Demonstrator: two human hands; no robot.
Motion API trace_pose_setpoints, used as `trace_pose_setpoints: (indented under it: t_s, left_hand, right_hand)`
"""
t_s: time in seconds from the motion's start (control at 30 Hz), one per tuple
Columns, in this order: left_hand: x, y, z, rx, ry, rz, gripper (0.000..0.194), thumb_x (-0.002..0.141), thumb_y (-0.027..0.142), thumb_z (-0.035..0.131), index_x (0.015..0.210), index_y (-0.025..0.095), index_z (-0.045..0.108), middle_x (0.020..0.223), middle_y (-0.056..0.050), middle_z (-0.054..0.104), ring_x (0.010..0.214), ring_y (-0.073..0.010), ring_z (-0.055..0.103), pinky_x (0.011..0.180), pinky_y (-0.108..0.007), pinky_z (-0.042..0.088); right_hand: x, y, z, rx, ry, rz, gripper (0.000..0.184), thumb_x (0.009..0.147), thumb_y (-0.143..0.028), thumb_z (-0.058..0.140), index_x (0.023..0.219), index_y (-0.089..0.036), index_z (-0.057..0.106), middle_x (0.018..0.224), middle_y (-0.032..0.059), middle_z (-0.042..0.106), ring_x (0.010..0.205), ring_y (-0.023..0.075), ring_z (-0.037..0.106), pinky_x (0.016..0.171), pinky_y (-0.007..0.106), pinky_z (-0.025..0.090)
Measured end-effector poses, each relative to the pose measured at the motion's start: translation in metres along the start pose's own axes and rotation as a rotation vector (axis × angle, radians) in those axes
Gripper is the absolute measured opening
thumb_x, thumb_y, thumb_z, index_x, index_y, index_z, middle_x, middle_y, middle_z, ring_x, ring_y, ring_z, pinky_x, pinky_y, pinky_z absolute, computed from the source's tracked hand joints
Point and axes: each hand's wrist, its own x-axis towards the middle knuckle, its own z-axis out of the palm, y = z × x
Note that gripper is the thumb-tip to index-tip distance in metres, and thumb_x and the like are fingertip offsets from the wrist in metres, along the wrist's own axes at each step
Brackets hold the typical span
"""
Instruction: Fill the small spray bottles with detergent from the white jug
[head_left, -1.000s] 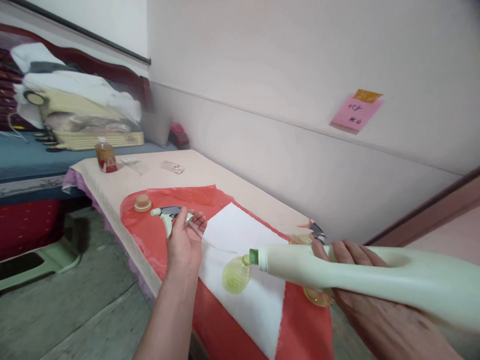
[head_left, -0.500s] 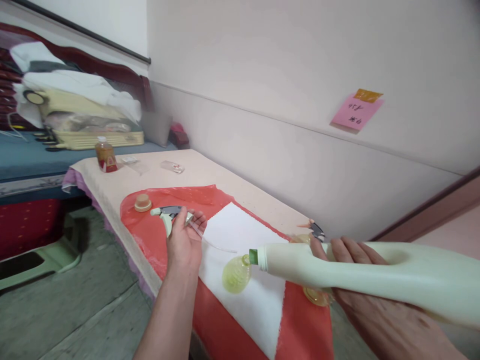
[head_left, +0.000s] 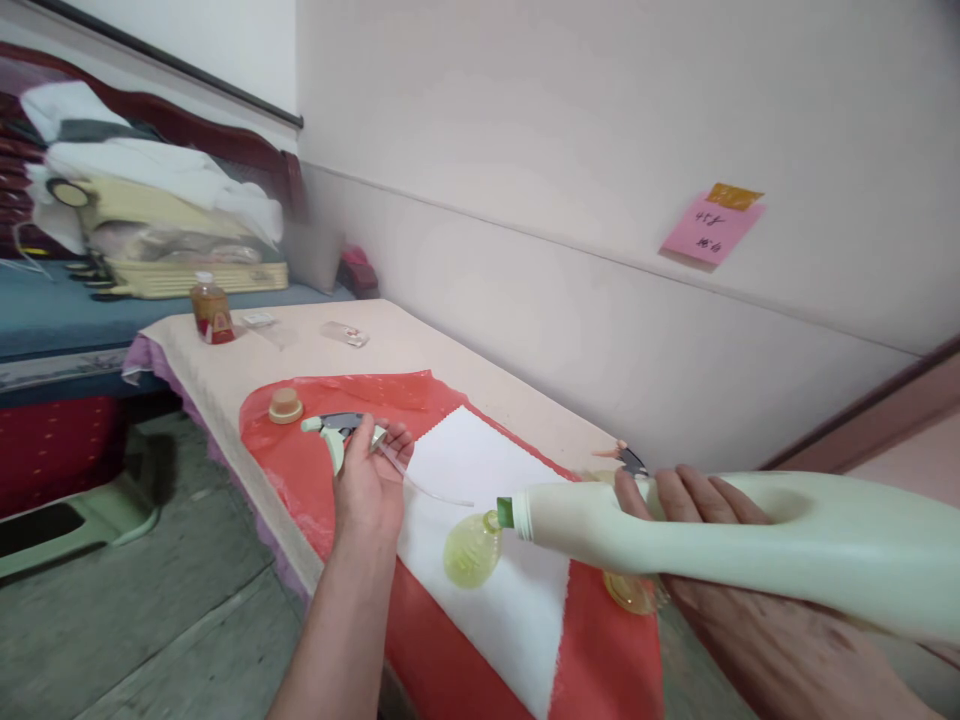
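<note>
My right hand [head_left: 720, 540] is wrapped round the handle of a large pale green detergent bottle [head_left: 825, 560], tipped on its side with its green-rimmed mouth to the left. That mouth sits just above the neck of a small clear spray bottle [head_left: 471, 552], which holds yellow-green liquid and stands on a white cloth [head_left: 480, 455]. In my left hand [head_left: 373, 485] is a pale green and grey trigger sprayer head [head_left: 336, 430]; its thin clear tube reaches out over the cloth. Behind the detergent bottle, a second yellowish spray bottle [head_left: 630, 592] is partly hidden.
Red plastic sheeting [head_left: 442, 620] lies under the cloth on the table [head_left: 409, 345]. A tan cap [head_left: 286, 404] rests on the sheet. Farther back stands an amber liquid bottle [head_left: 212, 310] beside flat clear packets. A stool [head_left: 90, 510] is at left, and a wall borders the right side.
The rear end of the detergent bottle has risen slightly, with my right hand still round its handle. My left hand and the sprayer head have hardly moved.
</note>
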Motion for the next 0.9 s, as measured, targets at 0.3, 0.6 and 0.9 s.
trace_pose_setpoints:
  t_s: [0.3,0.6,0.9]
  left_hand:
    - [0.000,0.001,0.000,-0.009,0.002,-0.005,0.018,0.086,0.028,0.063,0.073,0.015,0.061,0.067,-0.003,0.063,0.063,-0.0121,0.062,0.066,-0.024,0.050]
    - [0.000,0.000,-0.001,-0.017,-0.007,-0.003,0.017,0.085,0.028,0.063,0.074,0.016,0.061,0.068,-0.002,0.063,0.063,-0.0120,0.062,0.066,-0.024,0.051]
    - [0.000,0.001,-0.001,-0.009,0.002,-0.004,0.017,0.085,0.028,0.064,0.073,0.016,0.061,0.067,-0.002,0.063,0.063,-0.0122,0.062,0.066,-0.024,0.050]
  right_hand:
    - [-0.013,-0.003,0.008,0.162,-0.025,0.022,0.061,0.079,0.007,0.029,0.136,-0.007,0.048,0.127,0.0194,0.063,0.117,0.0371,0.059,0.097,0.053,0.047]
    - [-0.005,-0.001,0.003,0.376,-0.002,0.109,0.073,0.078,0.005,0.028,0.147,-0.020,0.035,0.128,0.0130,0.064,0.120,0.0333,0.058,0.103,0.056,0.045]
    - [-0.007,-0.003,0.004,0.524,0.010,0.150,0.071,0.081,0.004,0.025,0.147,-0.019,0.035,0.129,0.0157,0.062,0.125,0.0360,0.054,0.100,0.060,0.045]
